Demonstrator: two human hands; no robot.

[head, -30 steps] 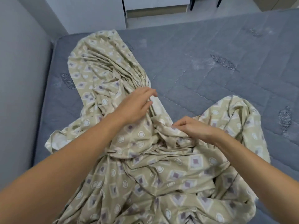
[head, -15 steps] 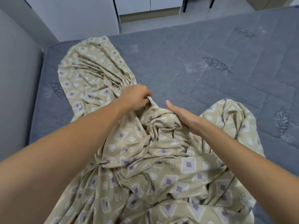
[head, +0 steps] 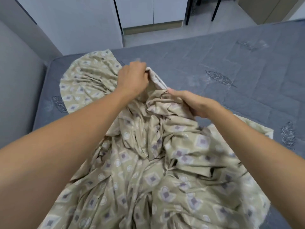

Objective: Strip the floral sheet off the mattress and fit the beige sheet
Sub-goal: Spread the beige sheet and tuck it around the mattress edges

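Observation:
A beige sheet [head: 148,171] printed with small squares and circles lies bunched in a heap on the bare grey quilted mattress [head: 231,60]. My left hand [head: 133,77] grips a raised fold of the sheet with its pale underside showing. My right hand [head: 191,103] pinches the same gathered edge a little nearer to me. Between the two hands the fabric is lifted off the mattress. A flat part of the sheet spreads toward the mattress's far left corner.
A grey wall [head: 18,76] runs along the mattress's left side. Beyond the far edge are a tiled floor [head: 231,22], white cabinet doors [head: 151,10] and dark chair legs [head: 214,9].
My left hand closed on the sheet's fold and lifted it up and away from me. My right hand slid along the edge and took hold of it. The view tilted up.

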